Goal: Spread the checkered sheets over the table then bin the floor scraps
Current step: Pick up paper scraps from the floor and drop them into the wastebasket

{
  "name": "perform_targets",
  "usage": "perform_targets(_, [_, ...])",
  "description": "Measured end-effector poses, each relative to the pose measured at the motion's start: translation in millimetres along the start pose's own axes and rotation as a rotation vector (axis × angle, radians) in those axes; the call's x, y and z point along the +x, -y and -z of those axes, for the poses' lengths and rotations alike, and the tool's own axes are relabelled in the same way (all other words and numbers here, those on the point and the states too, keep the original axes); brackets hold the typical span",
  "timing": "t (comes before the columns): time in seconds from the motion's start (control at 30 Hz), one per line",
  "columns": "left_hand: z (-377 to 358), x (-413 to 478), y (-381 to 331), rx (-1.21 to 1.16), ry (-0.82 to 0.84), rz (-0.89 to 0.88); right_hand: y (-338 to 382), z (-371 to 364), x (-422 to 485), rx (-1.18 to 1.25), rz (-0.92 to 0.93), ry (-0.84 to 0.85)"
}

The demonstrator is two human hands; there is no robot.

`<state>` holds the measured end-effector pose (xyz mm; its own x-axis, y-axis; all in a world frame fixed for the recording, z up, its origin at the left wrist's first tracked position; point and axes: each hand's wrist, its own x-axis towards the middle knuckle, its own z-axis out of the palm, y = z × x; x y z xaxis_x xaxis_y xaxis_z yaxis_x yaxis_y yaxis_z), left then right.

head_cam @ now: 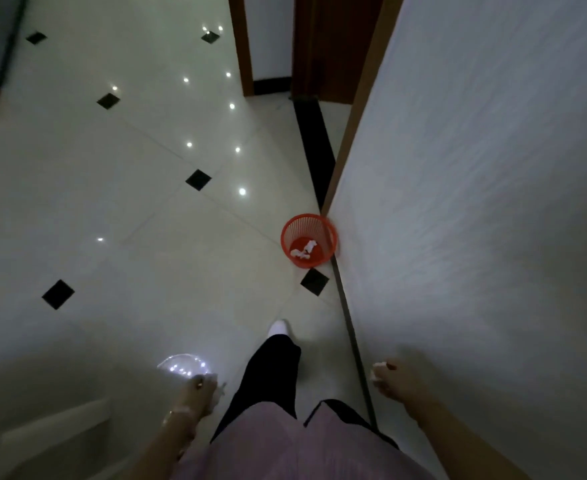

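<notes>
A small red slatted bin point(287, 233) stands on the floor against the corner of the white wall, ahead of me and slightly right. White crumpled scraps point(304, 252) lie in its bottom. My right hand point(394, 377) hangs at the lower right, fingers curled round a white paper scrap point(377, 370). My left hand point(200, 389) hangs at the lower left and holds a clear shiny plastic piece point(184, 365) that catches the light, plus a small white bit. Both hands are well short of the bin.
White glossy floor tiles point(129, 202) with small black diamond insets spread to the left. A white textured wall point(475, 202) fills the right side, with a brown door frame point(351, 126) and doorway beyond. My leg in dark trousers steps forward, white sock leading.
</notes>
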<state>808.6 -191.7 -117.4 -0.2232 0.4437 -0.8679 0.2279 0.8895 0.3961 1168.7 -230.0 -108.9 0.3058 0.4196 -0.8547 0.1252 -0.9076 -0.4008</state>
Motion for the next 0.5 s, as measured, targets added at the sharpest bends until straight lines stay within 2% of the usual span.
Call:
perform_targets(0.13, [-43.7,55.9,-146.8,-0.008,0.087,-0.145,43.7,-0.6,41.0,0.061,-0.037,-0.029])
perform_targets(0.27, [-92.8,110.1,-236.7,0.041,0.15,-0.182,96.9,-7.1,98.9,0.103,-0.041,0.006])
perform_targets(0.37, [-134.3,161.1,-274.2,0.019,0.171,-0.16,137.9,-18.8,157.7,0.163,-0.025,0.019])
perform_targets(0.5, [-190.5,239.5,-285.2,-0.037,0.171,-0.072,183.4,-36.2,256.6,0.295,-0.048,0.025])
